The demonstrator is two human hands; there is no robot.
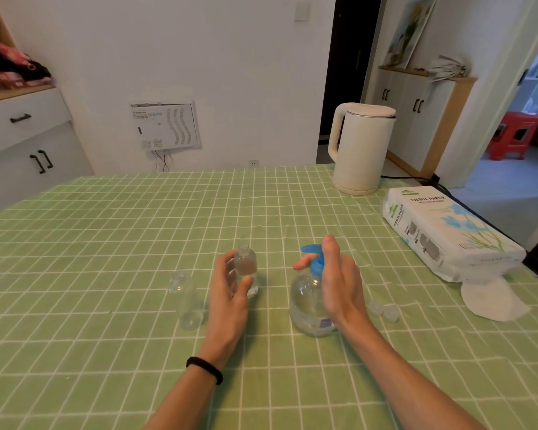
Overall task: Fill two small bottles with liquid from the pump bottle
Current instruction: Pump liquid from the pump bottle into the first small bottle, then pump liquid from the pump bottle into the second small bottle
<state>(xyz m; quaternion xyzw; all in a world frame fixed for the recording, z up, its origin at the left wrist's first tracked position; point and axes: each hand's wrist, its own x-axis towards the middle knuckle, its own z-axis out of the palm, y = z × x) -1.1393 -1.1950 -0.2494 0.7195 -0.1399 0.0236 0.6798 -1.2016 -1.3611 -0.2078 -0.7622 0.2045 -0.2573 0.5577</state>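
Black wristband (204,369) on left wrist | spare small bottle (187,301) lying on green cloth (106,243) | left hand (230,290) half-curled, thumb and fingers round upright small bottle (246,265) | pump bottle (311,302) beside it, nozzle pointing left | right hand (339,283) curled round blue pump neck, one finger raised.

- The right hand (339,283) covers the neck and right side of the pump bottle (306,301).
- The left hand (230,293) hides part of the small bottle (246,262).
- Both forearms (416,383) run off the bottom edge.
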